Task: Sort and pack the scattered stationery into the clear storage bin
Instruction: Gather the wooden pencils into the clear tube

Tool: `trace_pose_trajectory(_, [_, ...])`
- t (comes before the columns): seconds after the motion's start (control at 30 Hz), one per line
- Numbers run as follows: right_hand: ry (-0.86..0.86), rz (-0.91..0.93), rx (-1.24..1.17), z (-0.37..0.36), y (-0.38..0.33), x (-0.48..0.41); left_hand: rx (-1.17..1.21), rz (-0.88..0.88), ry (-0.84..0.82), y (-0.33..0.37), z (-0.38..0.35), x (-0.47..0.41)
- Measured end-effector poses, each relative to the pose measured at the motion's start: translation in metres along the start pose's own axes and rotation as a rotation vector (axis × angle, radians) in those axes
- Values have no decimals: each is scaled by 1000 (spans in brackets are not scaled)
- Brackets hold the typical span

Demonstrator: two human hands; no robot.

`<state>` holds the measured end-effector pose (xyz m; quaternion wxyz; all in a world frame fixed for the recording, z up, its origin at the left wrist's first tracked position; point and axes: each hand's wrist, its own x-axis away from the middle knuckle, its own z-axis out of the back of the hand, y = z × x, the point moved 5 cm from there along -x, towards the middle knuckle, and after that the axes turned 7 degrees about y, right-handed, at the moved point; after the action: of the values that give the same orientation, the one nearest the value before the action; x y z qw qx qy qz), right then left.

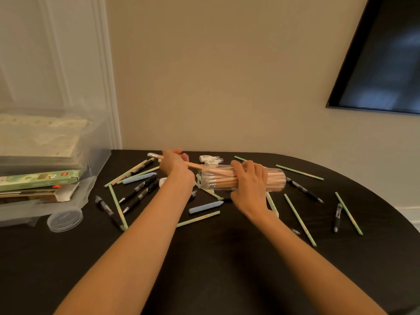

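A clear cylindrical pencil tube [276,179] full of peach pencils lies on its side on the black table [204,258], with my right hand [248,178] wrapped around it. My left hand [173,163] grips a single peach pencil [193,165] whose tip points into the tube's open left end. Green pencils [298,215], black pens [138,188] and pale blue markers [205,207] lie scattered around both hands. The clear storage bin [91,160] stands at the left, holding paper pads and green boxes [38,179].
The tube's round clear lid [64,218] lies by the bin's near corner. White erasers [210,159] sit behind the tube near the wall. A dark screen [381,53] hangs on the wall at the upper right. The table's curved edge runs down the right side.
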<state>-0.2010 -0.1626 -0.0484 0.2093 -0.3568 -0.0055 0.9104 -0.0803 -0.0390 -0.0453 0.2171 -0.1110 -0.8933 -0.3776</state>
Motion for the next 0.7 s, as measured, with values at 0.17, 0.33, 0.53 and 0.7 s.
trace_pose_trajectory(0.17, [-47,-133,2,3,1,-11,-758,-127,-408,-18,-16,20])
trace_pose_trajectory(0.33, [-80,-194,-24,1,3,-16,-767,-378,-464,2,-19,14])
trace_pose_trajectory(0.53, [-98,-196,-32,-9,-12,-26,-1085,-554,-713,-10,-22,31])
trace_pose_trajectory(0.7, [-110,-115,-39,-27,-36,-35,-1050,-570,-609,12,-14,-4])
